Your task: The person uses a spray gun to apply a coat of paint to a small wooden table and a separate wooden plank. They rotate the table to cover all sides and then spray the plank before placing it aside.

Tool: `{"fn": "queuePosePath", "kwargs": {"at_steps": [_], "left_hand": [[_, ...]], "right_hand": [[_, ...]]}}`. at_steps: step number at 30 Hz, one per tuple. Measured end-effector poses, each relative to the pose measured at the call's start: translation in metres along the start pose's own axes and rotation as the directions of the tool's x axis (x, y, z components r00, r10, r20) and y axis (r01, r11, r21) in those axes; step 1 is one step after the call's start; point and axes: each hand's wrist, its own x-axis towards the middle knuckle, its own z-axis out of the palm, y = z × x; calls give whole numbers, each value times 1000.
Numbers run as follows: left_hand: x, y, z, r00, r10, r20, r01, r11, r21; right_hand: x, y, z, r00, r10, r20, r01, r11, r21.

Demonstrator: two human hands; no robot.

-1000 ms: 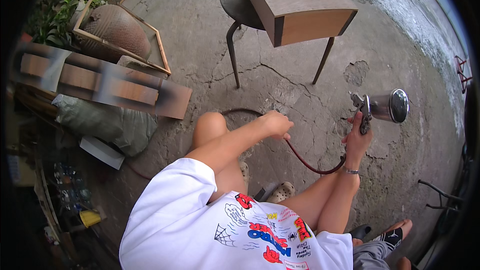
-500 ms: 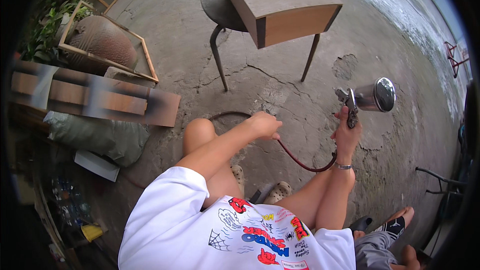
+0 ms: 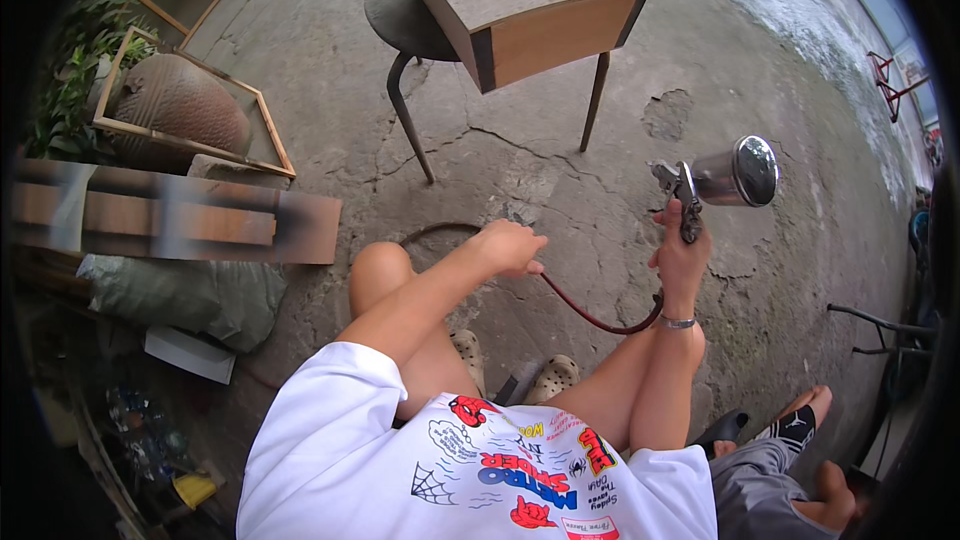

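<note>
In my right hand (image 3: 682, 258) is a metal spray gun (image 3: 712, 178), raised on the right with its silver cup tilted toward the right. The fingers wrap round its handle. My left hand (image 3: 512, 248) is closed round a dark red hose (image 3: 590, 318), which curves from it up to my right wrist and the gun. More of the hose arcs behind my left hand above my knee. Ahead stands a wooden box (image 3: 560, 55) with dark corner edges, set on a round dark stool (image 3: 410, 25) with thin metal legs.
Left are a brown clay jar (image 3: 180, 105) behind a wooden frame (image 3: 262, 130), stacked boards (image 3: 230, 220) and a grey-green sack (image 3: 215, 300). A black metal stand (image 3: 880, 325) is at the right. Another person's leg (image 3: 800, 430) shows at lower right. The concrete floor (image 3: 560, 175) is cracked.
The whole view has shifted slightly, so the box, stool and spray gun sit a little farther left and higher. Both hands keep their grip.
</note>
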Motion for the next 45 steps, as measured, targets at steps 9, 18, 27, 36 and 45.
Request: {"fn": "queuePosePath", "kwargs": {"at_steps": [9, 18, 27, 36, 45], "left_hand": [[-1, -6, 6, 993, 3, -114, -2, 1000, 9], [-9, -1, -5, 996, 8, -84, -4, 999, 43], [-10, 6, -103, 681, -484, -550, -720, -305, -623], [0, 25, -166, 645, -616, -453, -740, -652, -165], [4, 23, -176, 669, -652, -357, -710, -702, -50]], "right_hand": [[8, 6, 3, 999, -26, 22, 27, 999, -31], [5, 4, 4, 999, -37, 26, 38, 999, -22], [5, 3, 2, 1000, -11, -2, 11, 999, 39], [7, -1, 3, 1000, -24, 20, 22, 997, 76], [9, 8, -2, 1000, -13, 27, 12, 999, 36]]}}
